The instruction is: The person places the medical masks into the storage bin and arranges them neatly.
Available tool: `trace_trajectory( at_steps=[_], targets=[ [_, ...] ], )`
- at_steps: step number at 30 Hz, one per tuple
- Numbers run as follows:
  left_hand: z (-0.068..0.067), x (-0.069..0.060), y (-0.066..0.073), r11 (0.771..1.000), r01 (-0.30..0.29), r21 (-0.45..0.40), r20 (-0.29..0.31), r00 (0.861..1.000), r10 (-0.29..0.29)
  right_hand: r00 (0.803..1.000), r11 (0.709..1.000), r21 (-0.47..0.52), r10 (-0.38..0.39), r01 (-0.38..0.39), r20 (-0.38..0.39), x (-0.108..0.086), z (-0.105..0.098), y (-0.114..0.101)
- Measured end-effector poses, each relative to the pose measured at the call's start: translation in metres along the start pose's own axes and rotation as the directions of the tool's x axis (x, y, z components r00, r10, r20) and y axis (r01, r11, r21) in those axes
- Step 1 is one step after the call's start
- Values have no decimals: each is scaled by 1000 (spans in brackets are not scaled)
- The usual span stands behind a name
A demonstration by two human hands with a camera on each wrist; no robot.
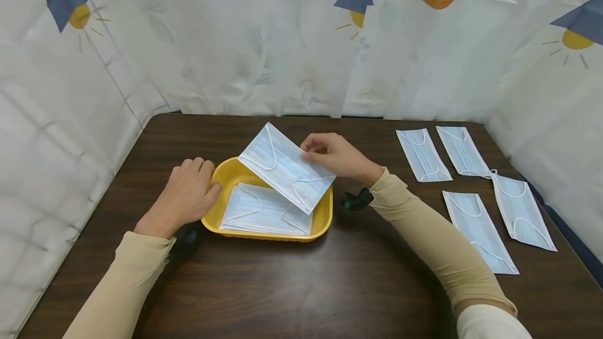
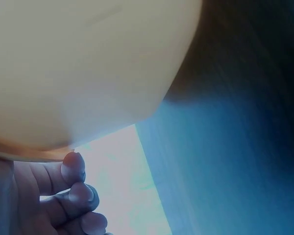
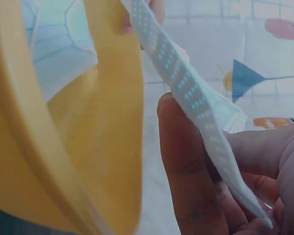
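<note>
My left hand (image 1: pixel 186 195) grips the left end of a yellow plastic basket (image 1: pixel 235 174); in the left wrist view, its fingers (image 2: pixel 73 169) curl at the rim. A pale blue face mask (image 1: pixel 282 164) with white ear loops is pinched at its right edge by my right hand (image 1: pixel 340 157). It is tilted above the back right of the basket. In the right wrist view the mask (image 3: pixel 191 93) shows edge-on between thumb and fingers. More face masks (image 1: pixel 268 211) lie stacked inside the basket, partly hidden by the held one.
Several face masks lie flat on the right of the dark wooden table (image 1: pixel 301 286), among them a back one (image 1: pixel 424 156) and a front one (image 1: pixel 480 232). A white printed curtain (image 1: pixel 301 56) hangs behind the table and along its sides.
</note>
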State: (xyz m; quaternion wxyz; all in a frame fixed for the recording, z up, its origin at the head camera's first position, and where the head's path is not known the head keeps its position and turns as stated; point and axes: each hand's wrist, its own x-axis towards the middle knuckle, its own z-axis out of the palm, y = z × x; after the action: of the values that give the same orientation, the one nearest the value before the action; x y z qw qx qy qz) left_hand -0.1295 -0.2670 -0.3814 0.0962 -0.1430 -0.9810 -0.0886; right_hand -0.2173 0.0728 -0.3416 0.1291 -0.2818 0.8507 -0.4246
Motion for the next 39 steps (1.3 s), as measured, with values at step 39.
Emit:
trace_trajectory(
  at_steps=[39],
  targets=[
    [0,0,1,1000,0,10,-1,1000,0,960,985,-106,-107,138,257,3,32,-2]
  ],
)
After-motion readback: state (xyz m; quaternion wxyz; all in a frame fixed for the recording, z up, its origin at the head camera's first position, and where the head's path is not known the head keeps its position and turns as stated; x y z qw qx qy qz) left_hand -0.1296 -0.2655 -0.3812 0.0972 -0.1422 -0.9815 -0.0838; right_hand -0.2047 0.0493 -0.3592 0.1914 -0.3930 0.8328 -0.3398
